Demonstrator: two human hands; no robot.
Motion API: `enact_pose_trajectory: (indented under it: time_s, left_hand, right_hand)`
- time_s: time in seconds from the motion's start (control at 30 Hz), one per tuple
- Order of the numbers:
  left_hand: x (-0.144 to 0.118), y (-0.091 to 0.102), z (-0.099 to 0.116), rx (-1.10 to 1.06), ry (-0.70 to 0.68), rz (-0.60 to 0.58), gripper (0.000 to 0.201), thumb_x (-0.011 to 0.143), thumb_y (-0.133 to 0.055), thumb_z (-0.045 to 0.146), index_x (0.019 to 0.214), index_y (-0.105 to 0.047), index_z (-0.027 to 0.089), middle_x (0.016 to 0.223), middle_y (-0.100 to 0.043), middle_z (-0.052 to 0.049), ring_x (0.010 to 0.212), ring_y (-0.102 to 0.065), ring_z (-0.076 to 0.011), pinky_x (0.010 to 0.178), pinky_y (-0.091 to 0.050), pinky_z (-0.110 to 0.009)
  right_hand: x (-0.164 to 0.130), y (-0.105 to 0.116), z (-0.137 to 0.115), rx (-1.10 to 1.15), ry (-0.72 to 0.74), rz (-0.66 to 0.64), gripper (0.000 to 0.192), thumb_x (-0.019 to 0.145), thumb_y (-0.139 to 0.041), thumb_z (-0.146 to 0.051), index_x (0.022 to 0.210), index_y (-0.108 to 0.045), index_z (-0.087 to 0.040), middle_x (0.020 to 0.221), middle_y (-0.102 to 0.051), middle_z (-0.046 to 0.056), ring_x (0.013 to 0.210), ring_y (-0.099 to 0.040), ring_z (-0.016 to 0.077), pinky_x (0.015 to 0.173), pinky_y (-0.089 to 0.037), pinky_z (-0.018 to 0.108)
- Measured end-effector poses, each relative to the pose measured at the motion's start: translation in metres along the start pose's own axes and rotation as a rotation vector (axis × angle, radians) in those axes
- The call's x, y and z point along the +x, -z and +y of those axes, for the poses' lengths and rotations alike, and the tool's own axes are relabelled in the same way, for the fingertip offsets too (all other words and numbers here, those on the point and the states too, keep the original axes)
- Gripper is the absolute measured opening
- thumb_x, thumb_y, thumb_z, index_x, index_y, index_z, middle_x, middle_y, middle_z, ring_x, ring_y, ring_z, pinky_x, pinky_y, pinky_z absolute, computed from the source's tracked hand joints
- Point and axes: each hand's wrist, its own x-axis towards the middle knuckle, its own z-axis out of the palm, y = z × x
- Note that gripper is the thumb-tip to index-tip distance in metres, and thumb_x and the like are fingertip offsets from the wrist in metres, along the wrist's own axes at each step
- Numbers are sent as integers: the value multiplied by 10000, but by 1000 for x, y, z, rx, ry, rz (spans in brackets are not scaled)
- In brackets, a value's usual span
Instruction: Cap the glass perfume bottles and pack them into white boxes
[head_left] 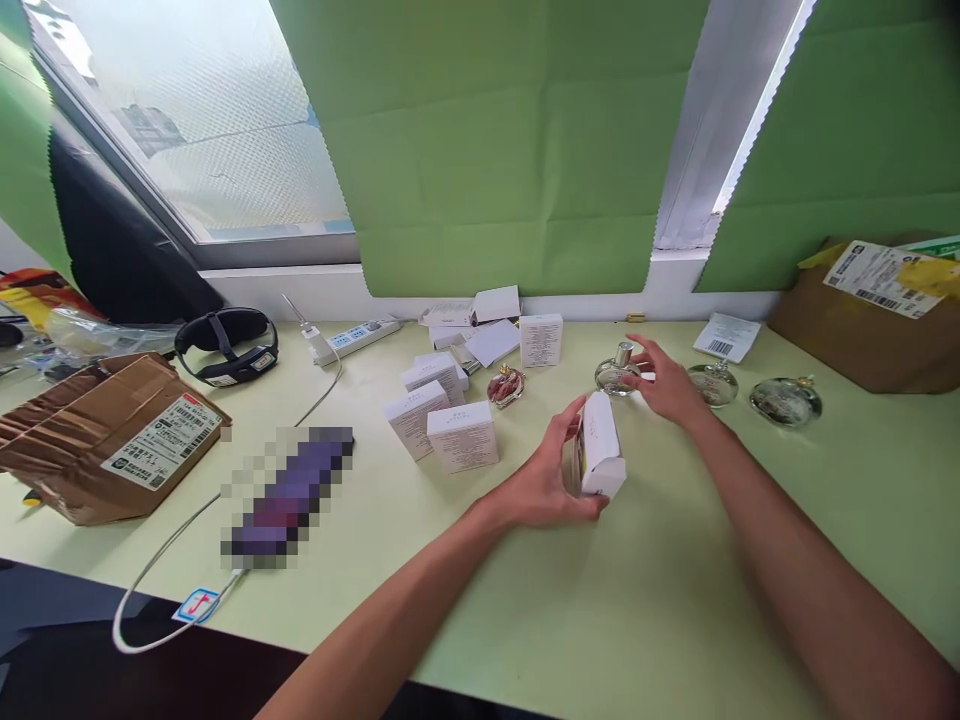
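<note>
our left hand (544, 480) grips the white box (598, 447) standing on the table (675, 590); the right hand (664, 385), fingers spread, touches the round glass bottle (616, 374), which we think may roll or tip.

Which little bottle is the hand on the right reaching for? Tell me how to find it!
Look along the pale green table, near the wall under the green blinds, for a row of three round glass bottles. The right hand touches the leftmost bottle, just beyond the white box held by the left hand. It alone has a tall silver cap.
</note>
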Motion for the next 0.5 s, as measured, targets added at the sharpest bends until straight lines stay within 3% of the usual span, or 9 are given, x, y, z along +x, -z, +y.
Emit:
enact_pose_trajectory:
  time_s: [0.2,0.33,0.4,0.5]
  left_hand:
    - [-2,-2,-6,58,-60,73,1237,685,-829,257,1597,6,303,1548,-332,-148,1429,-380,-328,1201,-317,-541]
    - [-2,-4,-8,52,-29,126,1256,678,-868,344,1589,-3,326,1516,-350,-149,1397,-406,-334,1176,-332,-568]
    - [-2,-5,-8,50,-19,146,1233,685,-865,359,1586,-25,324,1493,-378,-147,1371,-430,-325,1174,-329,-569]
    - [-3,-7,-10,52,-47,162,1205,692,-848,342,1581,-35,321,1494,-370,-144,1353,-442,-317,1170,-341,-555]
  right_hand:
    - [-3,-2,8,41,4,-60,662,831,-666,-392,1455,-476,-286,1164,-707,101,1015,-716,275,921,-562,524]
    - [-1,20,1,88,37,-136,837,707,-809,-456,1460,-467,-325,1244,-700,90,1090,-706,282,963,-563,524]
    - [0,40,-11,97,50,-98,831,702,-816,-477,1445,-480,-317,1287,-676,101,1162,-674,294,1009,-537,536]
    - [4,64,-49,97,85,97,581,857,-668,-492,1380,-529,-284,1245,-672,107,1180,-650,278,1026,-527,531]
